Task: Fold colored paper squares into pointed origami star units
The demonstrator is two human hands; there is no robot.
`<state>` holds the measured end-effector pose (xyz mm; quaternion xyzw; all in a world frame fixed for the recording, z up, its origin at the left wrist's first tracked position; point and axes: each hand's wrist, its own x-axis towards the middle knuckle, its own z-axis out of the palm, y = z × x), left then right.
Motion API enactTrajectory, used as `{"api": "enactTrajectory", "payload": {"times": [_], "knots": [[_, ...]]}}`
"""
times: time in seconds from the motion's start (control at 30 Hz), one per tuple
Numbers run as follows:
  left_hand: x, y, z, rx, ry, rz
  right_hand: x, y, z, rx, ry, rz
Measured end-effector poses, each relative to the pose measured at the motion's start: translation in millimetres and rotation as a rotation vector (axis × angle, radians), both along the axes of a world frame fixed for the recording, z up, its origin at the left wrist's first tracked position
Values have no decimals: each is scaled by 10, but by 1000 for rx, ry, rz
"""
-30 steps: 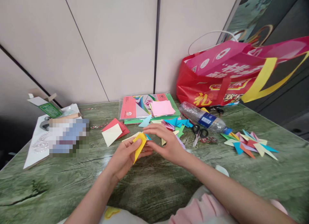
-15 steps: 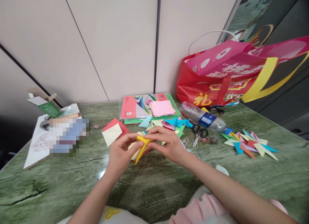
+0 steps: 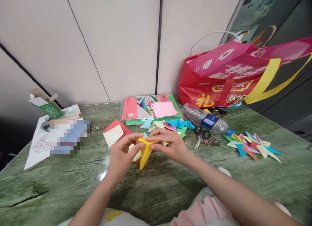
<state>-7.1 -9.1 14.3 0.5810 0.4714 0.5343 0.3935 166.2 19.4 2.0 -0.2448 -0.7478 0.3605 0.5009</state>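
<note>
Between my two hands is a folded piece of yellow origami paper (image 3: 145, 154), its long point hanging down toward me. My left hand (image 3: 124, 154) pinches its left corner between thumb and fingers. The right corner is pinched by my right hand (image 3: 170, 144). Just behind the hands, partly hidden, lie several coloured paper sheets (image 3: 136, 157). A red square sheet with a cream square (image 3: 113, 135) on it rests beyond my left hand. Folded paper pieces (image 3: 181, 123) in blue, cream, purple and green spread behind my right hand.
Scissors (image 3: 201, 135) and a plastic bottle (image 3: 207, 119) lie right of the hands, near an origami star (image 3: 254, 144). A pink paper stack (image 3: 164, 109) tops a paper pack (image 3: 138, 110) by the wall. A red bag (image 3: 214, 80) stands back right; a small green box (image 3: 50, 109) sits left.
The yellow paper has opened wider, and its hanging point has swung slightly right and toward me. Both hands keep their pinch with only small finger shifts.
</note>
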Motion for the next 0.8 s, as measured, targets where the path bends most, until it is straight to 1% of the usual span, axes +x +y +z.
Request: {"api": "enactTrajectory", "payload": {"times": [0.17,0.33,0.43,0.53,0.7,0.8], "knots": [[-6,-11,-14,2,17,56,-8,0,-15,-83,44,63],[19,-34,28,53,51,41,-8,-7,-10,-153,64,84],[29,-42,46,92,99,25,-8,-12,-2,-142,64,93],[28,-41,35,84,117,8,-10,-17,5,-117,46,99],[8,-40,-3,87,136,-12,-13,-16,12,-93,13,70],[2,-44,-6,108,142,-26,-9,-12,17,-107,16,58]]}}
